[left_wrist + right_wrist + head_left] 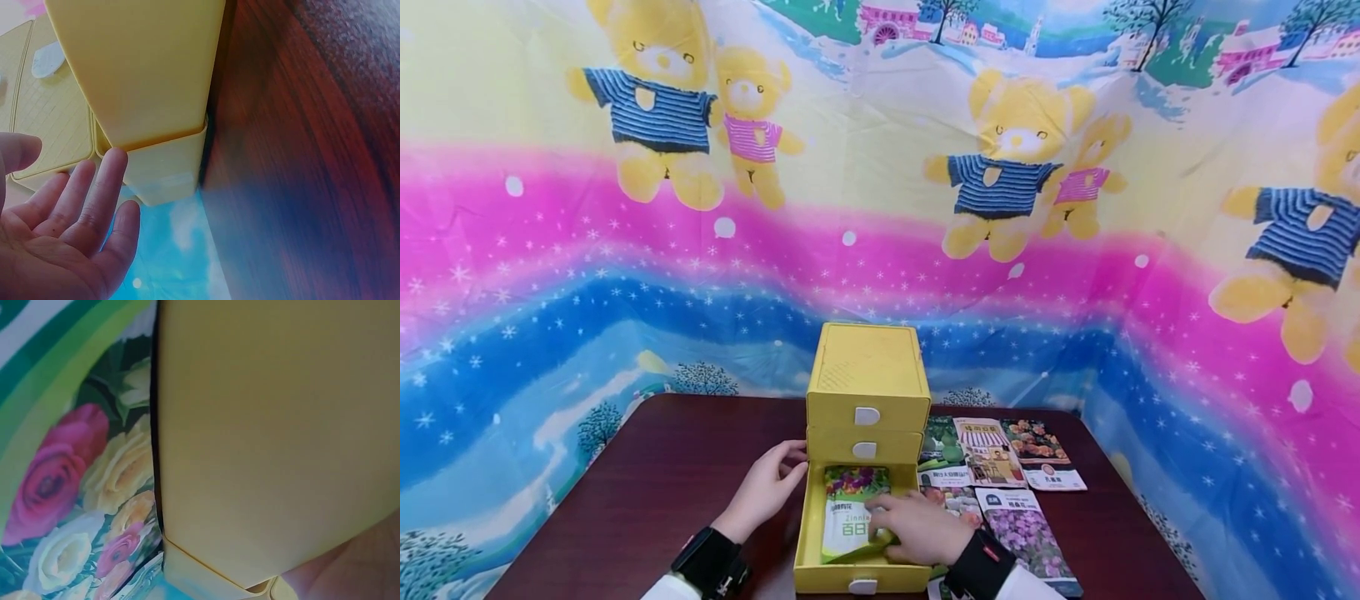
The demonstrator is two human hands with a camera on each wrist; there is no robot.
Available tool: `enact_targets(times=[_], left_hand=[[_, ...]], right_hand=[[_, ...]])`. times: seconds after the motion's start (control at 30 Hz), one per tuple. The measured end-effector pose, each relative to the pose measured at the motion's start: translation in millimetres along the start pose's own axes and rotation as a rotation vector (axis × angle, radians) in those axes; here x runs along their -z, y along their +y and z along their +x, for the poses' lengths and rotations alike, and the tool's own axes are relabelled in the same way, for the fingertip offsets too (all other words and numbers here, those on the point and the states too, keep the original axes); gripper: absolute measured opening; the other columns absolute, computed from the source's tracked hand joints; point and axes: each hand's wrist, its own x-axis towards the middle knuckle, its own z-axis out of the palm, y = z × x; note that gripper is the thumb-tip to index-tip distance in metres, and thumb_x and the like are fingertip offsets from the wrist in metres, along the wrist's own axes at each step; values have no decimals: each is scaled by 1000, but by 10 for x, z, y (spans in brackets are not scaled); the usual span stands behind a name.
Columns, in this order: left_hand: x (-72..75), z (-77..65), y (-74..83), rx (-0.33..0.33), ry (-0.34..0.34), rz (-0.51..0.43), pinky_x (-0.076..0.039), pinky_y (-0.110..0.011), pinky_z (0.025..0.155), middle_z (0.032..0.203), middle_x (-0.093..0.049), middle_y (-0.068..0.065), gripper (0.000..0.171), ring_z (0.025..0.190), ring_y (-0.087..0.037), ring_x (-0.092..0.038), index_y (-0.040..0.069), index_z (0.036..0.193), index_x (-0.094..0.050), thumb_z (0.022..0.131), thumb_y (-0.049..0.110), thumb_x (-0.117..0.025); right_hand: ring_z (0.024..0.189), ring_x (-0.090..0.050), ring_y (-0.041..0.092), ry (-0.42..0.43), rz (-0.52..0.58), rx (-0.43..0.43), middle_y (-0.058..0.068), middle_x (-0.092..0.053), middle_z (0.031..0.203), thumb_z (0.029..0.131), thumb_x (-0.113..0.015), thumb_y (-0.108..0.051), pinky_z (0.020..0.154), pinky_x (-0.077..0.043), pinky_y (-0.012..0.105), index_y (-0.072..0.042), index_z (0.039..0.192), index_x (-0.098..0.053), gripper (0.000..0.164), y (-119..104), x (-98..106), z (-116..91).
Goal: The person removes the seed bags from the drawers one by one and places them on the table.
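A yellow drawer cabinet [868, 358] stands on the table, its bottom drawer [808, 533] pulled out. Inside lies a zinnia seed packet [848, 521] with flowers printed at its top. My right hand [925, 527] reaches over the drawer's right wall and grips the packet's right side with bent fingers. Part of the packet is hidden under that hand. At the cabinet's left side is my left hand [769, 487], its fingertips at the cabinet near the open drawer. In the left wrist view, the left hand [75, 231] has loosely extended fingers and holds nothing.
Several flower and vegetable seed packets lie right of the cabinet, among them a purple-flowered packet [1028, 533] and an orange-flowered packet [1043, 450]. The dark wooden table [647, 483] backs onto a printed curtain [865, 167]. White tabs [865, 415] mark the drawer fronts.
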Motion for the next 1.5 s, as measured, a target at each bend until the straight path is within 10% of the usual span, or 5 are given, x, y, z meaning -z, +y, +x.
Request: enact_targets(times=[0.23,0.57,0.9,1.23,1.5], left_hand=[[3,1,-7,-23,7,-5,-53,-29,73,114,-68,-2,35,85,-9,-63,13,136,-62,101,15,-65],[4,-4,-15,-5,-6,-3,-53,-28,73,116,-68,-2,35,86,-9,-62,15,136,-62,101,16,-65],[59,-30,14,-13,-2,3,-54,-26,71,125,-64,-5,31,88,-10,-62,16,133,-64,102,17,-64],[75,-18,18,-27,1,-6,-53,-25,71,124,-64,-5,31,87,-11,-62,14,133,-65,101,15,-64],[68,-26,18,-29,3,-6,-53,-26,72,123,-64,-5,32,87,-10,-62,15,133,-65,101,15,-65]], right_hand=[[97,-68,2,99,-20,69,0,-69,129,97,-68,-14,89,-51,18,-24,103,-71,12,19,-23,36],[55,-36,-4,181,-84,-50,-15,-56,73,95,-67,-18,53,-23,13,-22,100,-63,8,-38,9,47],[54,-36,-6,283,-53,-101,-14,-64,80,94,-68,-13,56,-27,13,-22,105,-61,15,-26,51,-5],[62,-32,1,581,-111,-38,-15,-50,75,94,-71,-6,62,-29,17,-17,102,-61,16,-33,112,-84],[77,-58,0,626,2,-64,-10,-66,94,96,-69,-5,71,-43,10,-20,112,-64,22,-90,276,-192]])
